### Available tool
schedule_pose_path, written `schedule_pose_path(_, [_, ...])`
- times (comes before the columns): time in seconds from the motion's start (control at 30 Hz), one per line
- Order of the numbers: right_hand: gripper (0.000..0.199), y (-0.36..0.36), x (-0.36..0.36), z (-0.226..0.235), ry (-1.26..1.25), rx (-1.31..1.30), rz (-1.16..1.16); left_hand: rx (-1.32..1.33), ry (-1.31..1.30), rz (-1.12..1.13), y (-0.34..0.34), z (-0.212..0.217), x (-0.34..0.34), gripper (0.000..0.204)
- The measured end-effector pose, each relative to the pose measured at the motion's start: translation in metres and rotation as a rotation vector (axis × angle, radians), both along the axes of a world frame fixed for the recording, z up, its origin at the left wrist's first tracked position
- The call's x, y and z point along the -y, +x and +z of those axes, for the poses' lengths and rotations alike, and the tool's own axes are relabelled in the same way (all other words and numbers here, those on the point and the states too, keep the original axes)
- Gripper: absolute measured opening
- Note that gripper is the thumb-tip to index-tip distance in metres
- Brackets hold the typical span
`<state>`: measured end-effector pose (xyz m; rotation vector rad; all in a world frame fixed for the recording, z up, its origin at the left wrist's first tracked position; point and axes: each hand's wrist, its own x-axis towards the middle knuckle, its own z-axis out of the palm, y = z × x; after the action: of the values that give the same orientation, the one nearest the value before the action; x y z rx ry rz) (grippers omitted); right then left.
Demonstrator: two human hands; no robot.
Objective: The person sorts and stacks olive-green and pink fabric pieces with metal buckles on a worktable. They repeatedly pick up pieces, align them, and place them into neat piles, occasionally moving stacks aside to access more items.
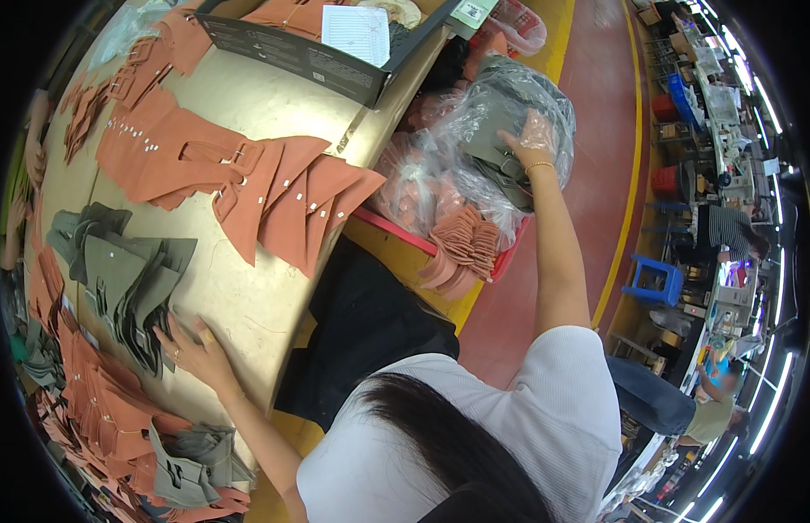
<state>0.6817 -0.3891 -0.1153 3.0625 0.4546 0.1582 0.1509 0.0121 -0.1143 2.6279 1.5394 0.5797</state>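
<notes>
On the left, my left hand [194,350] lies on the tabletop with its fingers spread. Its fingertips come up to the edge of a stack of dark green cut pieces [130,270], which look like leather or felt shoe parts. Far out to the right, my right hand [537,139] rests on a clear plastic bag [558,109] of similar green pieces [492,122], thumb stretched out from the fingers. Film partly blurs those fingertips. The bag sits on top of a red crate [387,228] beside the table. Orange pieces with buckles [239,166] lie fanned beyond my left hand.
A dark cardboard box [309,65] holding a paper sheet [356,35] stands at the table's far end. More orange stacks [108,401] cover the near left. Bundled orange pieces [466,244] lie in the crate. Another person's hands [32,161] show at the left edge; a blue stool [656,281] stands across the aisle.
</notes>
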Motion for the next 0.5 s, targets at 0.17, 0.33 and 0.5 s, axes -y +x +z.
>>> schedule_pose_path(0.17, [0.080, 0.012, -0.010, -0.001, -0.301, -0.039, 0.044, -0.038, 0.004, 0.015, 0.001, 0.001, 0.000, 0.050])
schedule_pose_path(0.33, [0.065, -0.008, -0.017, -0.022, -0.231, -0.084, 0.064, -0.014, -0.032, 0.039, 0.003, 0.004, 0.002, 0.048])
schedule_pose_path(0.5, [0.016, -0.084, -0.006, -0.053, -0.237, 0.420, 0.261, -0.020, -0.049, 0.030, 0.004, 0.005, 0.002, 0.048])
